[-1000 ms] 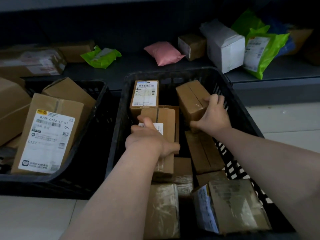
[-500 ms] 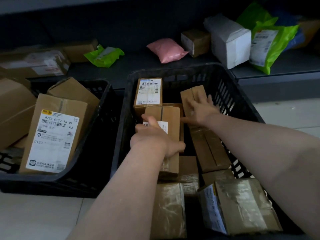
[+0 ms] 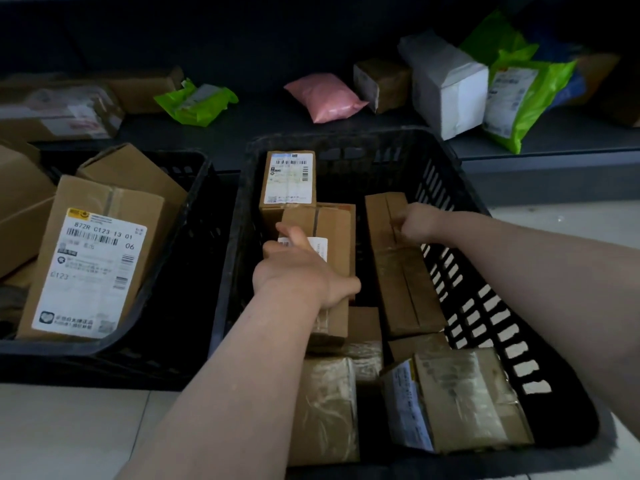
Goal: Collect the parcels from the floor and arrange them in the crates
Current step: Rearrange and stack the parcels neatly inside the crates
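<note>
I see two black crates side by side on the floor. The left crate (image 3: pixel 86 355) holds big cartons, and its labelled carton (image 3: pixel 97 265) leans label-up against the near wall. The right crate (image 3: pixel 346 140) is packed with brown parcels. My left hand (image 3: pixel 298 271) grips the middle parcel (image 3: pixel 332 230) with the thumb on top and the fingers wrapped round its right side. Its long axis runs straight away from me. My right hand (image 3: pixel 419 223) curls its fingers onto the right edge of a small box (image 3: pixel 381 216) at the crate's right rear. That box lies flat and points the same way. The fingertips are hidden. The left crate's far-left contents are cut off. The parcels on the dark ledge behind, among them a pink pouch (image 3: pixel 323 97), are dim.
</note>
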Motion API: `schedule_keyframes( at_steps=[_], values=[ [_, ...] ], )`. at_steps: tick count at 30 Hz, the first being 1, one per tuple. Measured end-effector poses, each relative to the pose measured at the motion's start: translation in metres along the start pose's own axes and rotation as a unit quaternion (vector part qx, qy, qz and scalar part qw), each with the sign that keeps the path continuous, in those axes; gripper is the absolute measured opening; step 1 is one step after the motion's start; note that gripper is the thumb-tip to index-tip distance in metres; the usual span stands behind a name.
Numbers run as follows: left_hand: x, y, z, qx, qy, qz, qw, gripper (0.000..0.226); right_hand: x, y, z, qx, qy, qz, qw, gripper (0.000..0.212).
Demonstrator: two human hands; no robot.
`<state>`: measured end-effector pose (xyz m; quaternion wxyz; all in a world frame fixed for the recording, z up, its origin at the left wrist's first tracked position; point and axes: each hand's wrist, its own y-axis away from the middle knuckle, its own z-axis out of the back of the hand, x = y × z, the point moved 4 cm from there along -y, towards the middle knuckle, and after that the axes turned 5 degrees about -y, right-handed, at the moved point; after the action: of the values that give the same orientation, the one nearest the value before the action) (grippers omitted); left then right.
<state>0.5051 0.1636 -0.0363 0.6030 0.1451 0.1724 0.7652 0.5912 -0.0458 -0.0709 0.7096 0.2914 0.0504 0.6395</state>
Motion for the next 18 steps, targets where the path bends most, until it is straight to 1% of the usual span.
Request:
schedule_keyframes(
  at_steps=[1,2,3,4,5,6,7,9,10,11,12,13,14,15,16,17,18],
  values=[
    [0.001,0.001,0.000,0.000,0.001,0.001,1.000,0.146,0.005,0.007,0.004,-0.013,-0.045,0.010,0.999,0.041],
    [0.001,0.002,0.001,-0.001,0.002,0.002,1.000,0.145,0.008,0.015,0.006,-0.009,-0.110,0.016,0.994,0.038],
    [0.001,0.003,0.002,0.000,0.007,0.000,1.000,0.143,0.012,0.024,0.003,0.019,-0.188,0.012,0.982,0.032],
    [0.000,0.004,0.002,0.002,0.022,-0.004,1.000,0.141,0.017,0.036,0.000,0.066,-0.269,0.009,0.961,0.030],
    [-0.002,0.004,0.002,0.008,0.049,-0.009,0.999,0.139,0.023,0.047,-0.004,0.112,-0.345,0.006,0.932,0.040],
    [-0.005,0.007,0.003,0.019,0.089,-0.016,0.996,0.137,0.027,0.054,-0.006,0.136,-0.390,0.000,0.911,0.053],
    [-0.009,0.010,0.005,0.030,0.138,-0.024,0.990,0.136,0.028,0.059,-0.007,0.136,-0.411,0.001,0.902,0.061],
    [-0.016,0.015,0.009,0.044,0.235,-0.041,0.970,0.137,0.029,0.067,-0.005,0.111,-0.439,0.003,0.891,0.065],
    [-0.020,0.018,0.011,0.048,0.293,-0.051,0.954,0.135,0.027,0.069,-0.003,0.106,-0.462,0.000,0.881,0.067],
    [-0.023,0.021,0.013,0.049,0.363,-0.061,0.928,0.125,0.023,0.071,-0.001,0.107,-0.481,0.001,0.870,0.069],
    [-0.026,0.021,0.014,0.045,0.436,-0.069,0.896,0.104,0.018,0.073,0.001,0.110,-0.500,-0.002,0.859,0.069],
    [-0.026,0.020,0.016,0.034,0.499,-0.068,0.863,0.074,0.012,0.073,0.003,0.108,-0.523,-0.013,0.846,0.064],
    [-0.026,0.019,0.017,0.032,0.546,-0.062,0.835,0.048,0.005,0.072,0.003,0.092,-0.559,-0.030,0.823,0.055],
    [-0.026,0.018,0.016,0.045,0.581,-0.059,0.810,0.030,-0.004,0.071,0.002,0.068,-0.604,-0.049,0.793,0.045],
    [-0.028,0.017,0.015,0.069,0.607,-0.058,0.790,0.022,-0.011,0.069,0.001,0.041,-0.652,-0.062,0.755,0.037],
    [-0.029,0.017,0.012,0.098,0.623,-0.058,0.773,0.019,-0.018,0.067,-0.001,0.014,-0.695,-0.069,0.716,0.032],
    [-0.031,0.016,0.009,0.126,0.631,-0.061,0.763,0.019,-0.024,0.067,-0.002,-0.009,-0.722,-0.071,0.689,0.032]
  ],
)
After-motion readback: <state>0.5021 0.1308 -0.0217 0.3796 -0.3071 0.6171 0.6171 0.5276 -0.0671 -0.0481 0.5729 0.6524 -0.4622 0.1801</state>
